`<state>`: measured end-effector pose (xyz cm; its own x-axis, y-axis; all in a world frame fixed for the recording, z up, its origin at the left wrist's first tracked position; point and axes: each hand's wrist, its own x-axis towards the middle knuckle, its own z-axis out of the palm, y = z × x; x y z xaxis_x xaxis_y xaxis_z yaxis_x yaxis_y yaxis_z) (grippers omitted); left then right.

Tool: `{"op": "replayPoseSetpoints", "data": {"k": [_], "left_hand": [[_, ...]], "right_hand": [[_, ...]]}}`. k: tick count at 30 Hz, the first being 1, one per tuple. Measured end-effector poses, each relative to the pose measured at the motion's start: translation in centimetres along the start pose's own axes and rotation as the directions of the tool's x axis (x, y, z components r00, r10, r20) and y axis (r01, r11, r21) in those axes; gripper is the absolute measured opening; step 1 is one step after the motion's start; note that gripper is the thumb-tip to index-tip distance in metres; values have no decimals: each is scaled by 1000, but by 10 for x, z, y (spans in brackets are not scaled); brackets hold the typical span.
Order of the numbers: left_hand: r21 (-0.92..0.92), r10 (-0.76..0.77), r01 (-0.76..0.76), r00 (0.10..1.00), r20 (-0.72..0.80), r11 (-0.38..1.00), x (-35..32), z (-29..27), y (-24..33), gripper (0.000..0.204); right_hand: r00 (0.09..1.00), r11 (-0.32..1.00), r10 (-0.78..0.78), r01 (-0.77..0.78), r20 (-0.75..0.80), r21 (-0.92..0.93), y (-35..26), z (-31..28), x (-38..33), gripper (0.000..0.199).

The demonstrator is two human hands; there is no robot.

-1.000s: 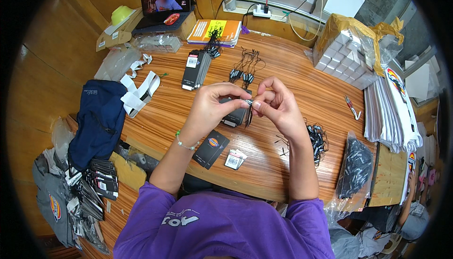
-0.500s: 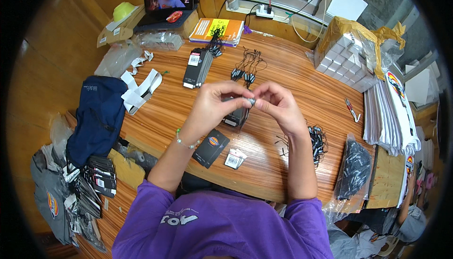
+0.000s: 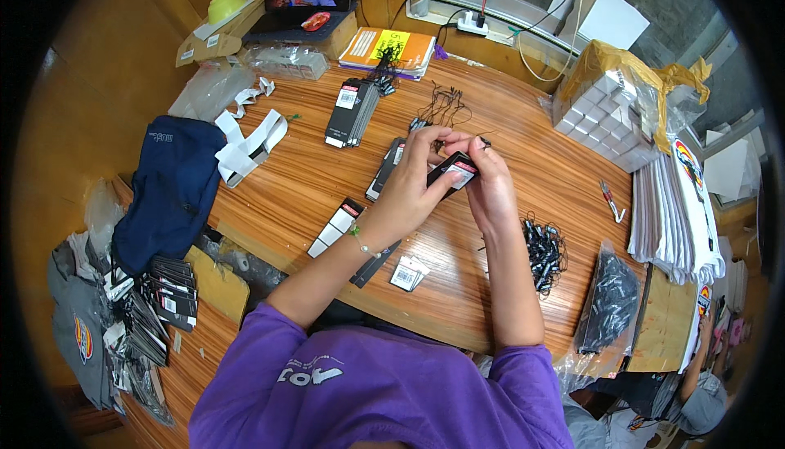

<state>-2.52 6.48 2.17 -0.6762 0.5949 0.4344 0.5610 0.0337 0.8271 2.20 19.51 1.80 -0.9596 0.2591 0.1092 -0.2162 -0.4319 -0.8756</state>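
Since the earlier frame both hands have drifted slightly right and the black hang tag (image 3: 451,172) now shows tilted between them. The left hand (image 3: 415,181) closes its grip on the tag's lower edge, fingers curled, wrist bent inward above the desk (image 3: 286,195). The right hand (image 3: 491,187) pinches the tag's upper end, forearm running back toward the purple sleeve. A pile of black string loops (image 3: 544,249) lies just right of the right wrist; flat tags (image 3: 335,226) lie under the left forearm.

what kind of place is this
Probably a small garment tagging or packing workshop: stacks of black hang tags and a pile of tag strings lie on a wooden table, with folded clothes alongside.
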Motion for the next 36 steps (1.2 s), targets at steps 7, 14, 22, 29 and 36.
{"op": "replayPoseSetpoints", "data": {"k": [7, 14, 22, 29, 36], "left_hand": [[-323, -232, 306, 941, 248, 896, 9, -13, -36, 59], [-305, -383, 511, 837, 391, 804, 14, -17, -105, 30], [332, -297, 197, 911, 286, 923, 35, -11, -100, 36], [435, -146, 80, 982, 120, 897, 14, -34, -88, 51], [438, -249, 187, 964, 89, 879, -59, -97, -63, 47]], "right_hand": [[993, 992, 71, -60, -95, 107, 4, -16, 23, 25], [989, 981, 137, -127, -58, 147, 0, -70, 108, 29], [954, 955, 276, -258, -120, 144, 7, -82, 166, 28], [866, 856, 470, -494, -171, -152, 63, -97, 198, 25], [953, 786, 134, -270, -272, -556, 83, -117, 213, 16]]}}
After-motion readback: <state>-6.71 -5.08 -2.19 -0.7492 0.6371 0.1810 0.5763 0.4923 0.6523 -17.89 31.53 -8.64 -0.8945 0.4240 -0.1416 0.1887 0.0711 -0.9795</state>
